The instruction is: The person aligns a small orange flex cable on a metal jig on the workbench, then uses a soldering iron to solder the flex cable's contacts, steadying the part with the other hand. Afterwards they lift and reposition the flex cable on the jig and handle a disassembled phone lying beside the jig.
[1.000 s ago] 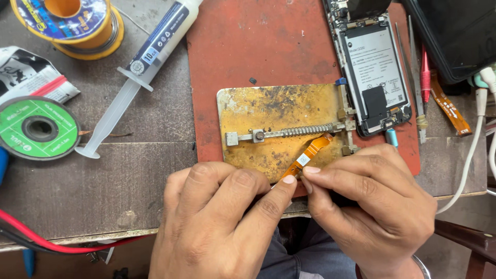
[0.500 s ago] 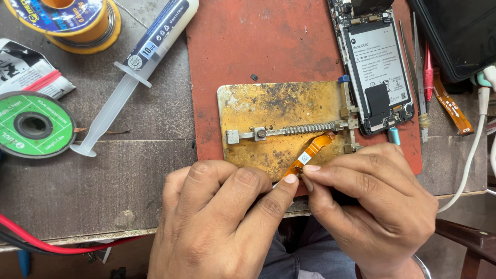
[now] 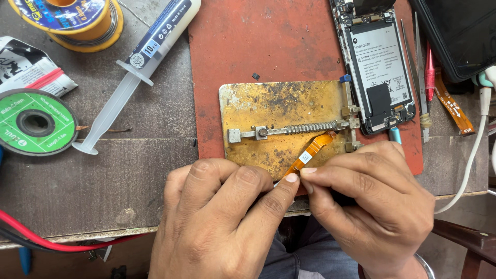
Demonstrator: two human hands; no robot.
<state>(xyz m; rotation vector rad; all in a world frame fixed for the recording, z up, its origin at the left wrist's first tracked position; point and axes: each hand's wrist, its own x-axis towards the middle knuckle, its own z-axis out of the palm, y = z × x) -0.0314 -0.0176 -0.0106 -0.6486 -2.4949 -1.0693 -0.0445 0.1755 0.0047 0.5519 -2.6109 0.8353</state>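
Both hands pinch the near end of the orange flex cable point(image 3: 311, 151): the left hand point(image 3: 219, 217) and the right hand point(image 3: 369, 199) meet fingertip to fingertip at the front edge of the bench, closed tight on the thin strip. The cable's far end runs up and to the right across the brass-coloured holder plate point(image 3: 268, 108), ending just under the plate's spring clamp bar point(image 3: 294, 129).

The red work mat point(image 3: 258, 46) is the largest thing on the worn grey wooden bench point(image 3: 93, 175), and the plate lies on it. Next in size, an opened phone point(image 3: 380, 67) lies at the mat's right side, then a dark device point(image 3: 460, 31) at the top right corner. To the left lie a clear syringe point(image 3: 137, 64), a yellow solder spool point(image 3: 72, 18), a green wick reel point(image 3: 33, 124) and a crumpled pouch point(image 3: 26, 67). Thin tools and a second orange strip point(image 3: 454, 108) lie right of the phone, with a white cable point(image 3: 473, 155) beyond. Red and black wires point(image 3: 46, 240) cross the bench's front left corner.

The likely risk is a crease or tear in the cable, should the 2 hands pull apart or bend it sharply. It could also slip from the fingertips and drop off the bench edge onto the person's lap.
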